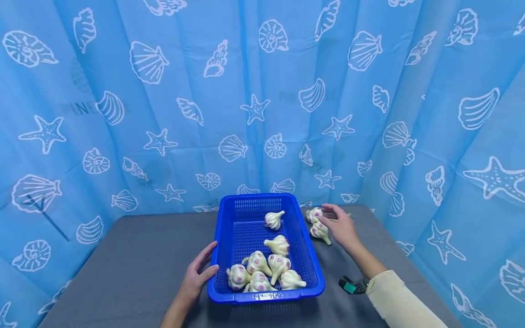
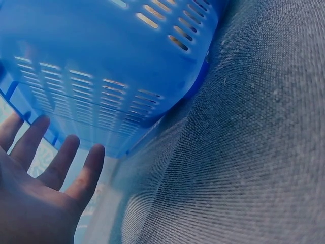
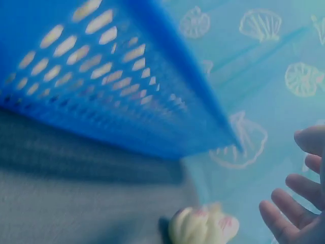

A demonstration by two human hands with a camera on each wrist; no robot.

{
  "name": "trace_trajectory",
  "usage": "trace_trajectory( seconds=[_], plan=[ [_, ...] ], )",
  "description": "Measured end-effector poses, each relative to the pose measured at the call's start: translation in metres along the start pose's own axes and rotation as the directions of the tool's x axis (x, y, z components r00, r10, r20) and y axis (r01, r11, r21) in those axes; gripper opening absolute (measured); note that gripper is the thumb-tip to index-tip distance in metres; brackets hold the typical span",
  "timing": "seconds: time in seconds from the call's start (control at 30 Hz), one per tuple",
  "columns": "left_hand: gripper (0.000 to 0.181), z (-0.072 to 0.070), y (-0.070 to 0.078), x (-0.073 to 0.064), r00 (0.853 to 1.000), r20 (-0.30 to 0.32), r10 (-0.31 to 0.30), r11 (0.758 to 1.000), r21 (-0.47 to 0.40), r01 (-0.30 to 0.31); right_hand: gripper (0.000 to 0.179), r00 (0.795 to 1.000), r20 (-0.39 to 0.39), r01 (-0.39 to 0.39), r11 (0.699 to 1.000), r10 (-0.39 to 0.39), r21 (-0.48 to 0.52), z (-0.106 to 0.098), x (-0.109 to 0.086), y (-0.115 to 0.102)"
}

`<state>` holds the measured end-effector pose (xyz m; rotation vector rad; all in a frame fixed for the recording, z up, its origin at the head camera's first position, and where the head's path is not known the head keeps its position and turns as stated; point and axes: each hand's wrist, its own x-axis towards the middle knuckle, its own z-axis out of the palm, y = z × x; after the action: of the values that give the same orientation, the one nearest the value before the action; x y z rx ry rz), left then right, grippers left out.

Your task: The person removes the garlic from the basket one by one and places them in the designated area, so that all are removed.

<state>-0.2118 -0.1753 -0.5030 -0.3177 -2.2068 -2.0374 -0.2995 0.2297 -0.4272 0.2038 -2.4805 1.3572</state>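
A blue slotted plastic basket [image 1: 248, 234] holds several garlic bulbs, most of them bunched at its near end. One garlic bulb [image 1: 273, 220] lies by itself toward the far end. My left hand [image 1: 196, 275] is at the basket's left side, fingers fairly straight and fingertips right at the rim; the left wrist view shows them spread beside the slotted wall [image 2: 101, 91]. To the right of the basket, two garlic bulbs [image 1: 320, 231] lie on the table. My right hand [image 1: 341, 229] reaches over them with fingers spread, beside a bulb [image 3: 203, 226] in the right wrist view.
A grey cloth [image 1: 147, 264] covers the table. On the right, near the sleeve, lies a black and green strap-like object [image 1: 348, 286]. Blue curtains [image 1: 254, 150] with white shell prints hang behind the table and at both sides.
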Motion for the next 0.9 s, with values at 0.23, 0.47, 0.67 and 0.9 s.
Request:
trace_trajectory(
  seconds=[0.23, 0.47, 0.67, 0.9],
  plan=[
    [0.054, 0.0, -0.002, 0.001, 1.0, -0.001, -0.005, 1.0, 0.001, 0.005, 0.039, 0.993, 0.111, 0.031, 0.996, -0.04, 0.079, 0.006, 0.005, -0.031],
    [0.054, -0.001, -0.002, 0.001, 1.0, -0.001, -0.002, 1.0, 0.004, 0.002, 0.047, 0.95, 0.312, -0.024, 0.99, -0.021, 0.138, 0.013, 0.011, -0.061],
    [0.055, 0.0, -0.003, 0.002, 1.0, -0.006, -0.012, 1.0, 0.006, 0.012, 0.048, 0.877, 0.479, -0.067, 0.981, -0.03, 0.183, 0.019, 0.017, -0.079],
    [0.054, 0.0, -0.002, 0.001, 1.0, -0.007, -0.015, 1.0, -0.001, 0.015, 0.047, 0.736, 0.677, -0.127, 0.976, -0.025, 0.174, 0.034, 0.023, -0.094]
  ],
)
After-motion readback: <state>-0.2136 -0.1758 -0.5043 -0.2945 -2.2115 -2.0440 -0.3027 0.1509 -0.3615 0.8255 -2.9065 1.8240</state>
